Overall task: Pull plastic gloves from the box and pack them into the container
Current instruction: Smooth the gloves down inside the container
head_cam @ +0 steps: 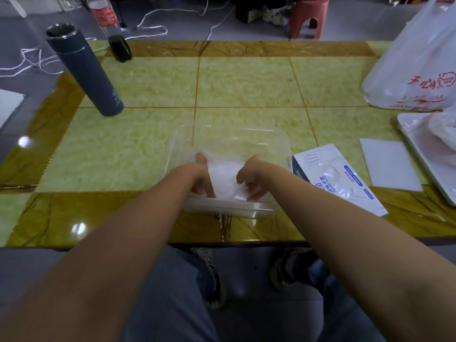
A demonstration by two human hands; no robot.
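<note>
Gloves [223, 175] of thin clear plastic lay bunched in a pale wad in the near half of the container [234, 130]. The container was a shallow see-through tub that stood on the surface [138, 149] straight in front of me, its near wall close to the surface's front edge. Both my hands were down inside it, one at each side of the wad.

My left hand [202, 177] touched the wad's left side. Its fingers were fairly straight and pointed down toward the tub's floor, pressing the plastic rather than closing round it. My right hand [252, 180] was at the wad's right side, its fingers curled in on the film and gripping a fold of it. The wad filled the gap between the two hands and rose a little above the tub's near rim.

The glove box [338, 180] lay flat just beside the container on my right. I could not tell whether it touched the tub's corner. Crinkled film showed at its opening. Past the box lay a white card [389, 165], then a white tray [419, 144] at the right edge, with a printed plastic bag [414, 65] behind them. On the far left stood a dark grey flask [84, 70], and a cola bottle [112, 30] stood behind it at the far edge.
</note>
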